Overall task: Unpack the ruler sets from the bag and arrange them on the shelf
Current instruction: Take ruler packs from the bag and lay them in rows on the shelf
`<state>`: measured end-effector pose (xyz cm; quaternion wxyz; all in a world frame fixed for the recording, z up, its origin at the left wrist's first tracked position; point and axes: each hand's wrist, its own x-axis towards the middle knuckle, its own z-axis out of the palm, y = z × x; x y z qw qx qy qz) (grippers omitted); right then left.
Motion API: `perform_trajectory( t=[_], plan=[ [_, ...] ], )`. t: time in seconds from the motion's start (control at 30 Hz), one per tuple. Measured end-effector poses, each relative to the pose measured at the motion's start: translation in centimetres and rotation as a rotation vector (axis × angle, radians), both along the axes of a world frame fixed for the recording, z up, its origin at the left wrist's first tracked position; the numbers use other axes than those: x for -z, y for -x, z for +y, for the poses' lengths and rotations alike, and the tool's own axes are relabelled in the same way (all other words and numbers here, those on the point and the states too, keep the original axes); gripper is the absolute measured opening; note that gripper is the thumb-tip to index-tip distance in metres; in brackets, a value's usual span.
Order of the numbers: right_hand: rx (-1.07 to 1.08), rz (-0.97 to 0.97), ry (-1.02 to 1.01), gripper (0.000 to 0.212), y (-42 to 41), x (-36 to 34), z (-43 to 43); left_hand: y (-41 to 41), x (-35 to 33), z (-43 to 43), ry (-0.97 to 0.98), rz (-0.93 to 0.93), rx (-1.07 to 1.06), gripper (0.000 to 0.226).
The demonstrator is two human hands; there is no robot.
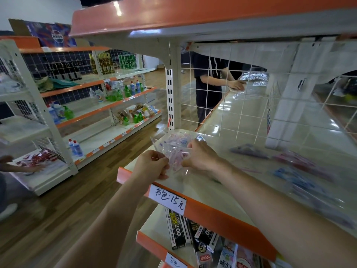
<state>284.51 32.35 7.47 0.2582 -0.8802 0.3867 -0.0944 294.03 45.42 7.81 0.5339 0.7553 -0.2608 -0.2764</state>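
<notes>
While left hand [152, 163] and right hand [201, 157] are pinching the clear bag [173, 147] at the shelf [222, 190] lip, its slick film is likely threatening to slip.

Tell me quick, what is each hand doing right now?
Left hand: closed, pinching the near left edge of the clear bag of ruler sets.
Right hand: closed, gripping the same bag's right side.

The left hand [152, 164] and right hand [201, 156] are bare, and so are the left forearm [116, 209] and right forearm [270, 200] down to the picture's lower edge (the right looks broader, being nearer the wide-angle lens). Finger detail is blurred.
</notes>
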Motion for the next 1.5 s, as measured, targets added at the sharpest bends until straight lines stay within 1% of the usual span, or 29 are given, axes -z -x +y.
perform_trajectory(
  t=[0.07,0.13,0.23,0.37,0.47,0.63,0.83,0.9,0.97,1.03,1.2,1.27,1.4,1.47,1.5],
  plan=[
    [-0.023,-0.086,-0.049,0.050,0.3,-0.4,0.0,0.0,0.0,-0.1,-0.011,-0.018,0.004,0.007],
    [-0.030,-0.165,-0.081,0.038,0.5,-0.8,-0.1,0.1,0.1,-0.2,-0.015,-0.044,0.011,0.005],
    [-0.036,-0.273,-0.135,0.031,1.5,-1.5,-0.2,0.4,0.1,-0.3,0.013,-0.046,0.025,0.005],
    [-0.092,-0.338,-0.251,0.019,4.1,-3.1,-1.0,0.5,-0.4,-0.4,0.082,0.029,0.040,0.008],
    [-0.082,-0.357,-0.278,0.019,6.4,-4.0,-2.0,1.3,-0.8,-1.0,0.138,0.089,0.099,0.010],
    [0.000,-0.409,-0.283,0.018,10.6,-4.9,-3.5,3.6,-1.0,-3.3,0.168,0.124,0.180,0.008],
    [0.125,-0.513,-0.195,0.011,15.6,-5.6,-4.6,7.0,-1.3,-6.4,0.226,0.124,0.327,0.010],
    [0.148,-0.529,-0.124,0.009,16.5,-5.4,-5.0,8.1,-1.6,-7.5,0.252,0.140,0.343,0.008],
    [0.192,-0.547,-0.010,0.017,17.1,-4.9,-5.6,9.0,-1.7,-8.5,0.275,0.148,0.331,0.007],
    [0.242,-0.546,0.065,0.021,17.5,-4.4,-6.0,9.7,-1.5,-9.2,0.280,0.148,0.320,0.008],
    [0.194,-0.442,0.049,0.035,17.1,-2.7,-5.9,10.8,-0.7,-10.7,0.269,0.116,0.326,0.007],
    [0.193,-0.467,0.022,0.035,16.5,-2.2,-6.1,11.1,-0.7,-11.4,0.270,0.097,0.334,0.006],
    [0.275,-0.559,-0.016,0.024,15.4,-1.9,-7.4,10.9,-1.0,-12.9,0.260,0.064,0.368,0.014],
    [0.279,-0.524,-0.003,0.028,15.1,-1.9,-7.9,10.5,-1.0,-13.8,0.253,0.073,0.367,0.016],
    [0.267,-0.479,0.014,0.035,15.1,-2.0,-8.1,10.2,-1.0,-14.2,0.248,0.086,0.360,0.016]
  ],
)
